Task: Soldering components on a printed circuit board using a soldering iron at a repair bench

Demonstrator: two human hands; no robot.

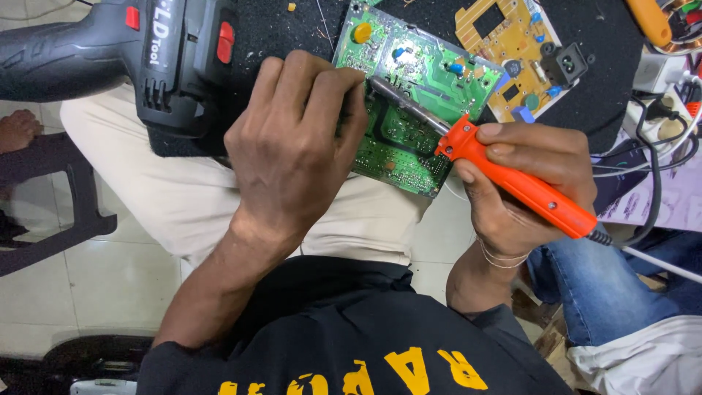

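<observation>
The left hand was found closed over the near left edge of one green circuit board, fingers curled down onto it and clamped on the board so that it sat steady on the person's lap. The right hand was wrapped shut around the orange handle of one soldering iron, thumb and fingers pinching just behind the collar. The iron's metal shaft ran up and to the left across the green board, its tip hidden at the left hand's fingertips (contact with the board could not be confirmed).

Boards counted: two. The green one lay tilted across the light trousers and a black mat; the second, a yellow circuit board carrying a black socket and several blue parts, lay on the mat just beyond the green board's far right corner.

Power tools counted: one, a black cordless drill with red buttons, lying on the mat to the left of the left hand, near but not touching it.

Cables counted: at least three, black and white, bunched at the right edge, one running off the iron's handle. One thin bracelet sat on the right wrist. A second person's knee in blue jeans appeared at lower right, apart from both hands.
</observation>
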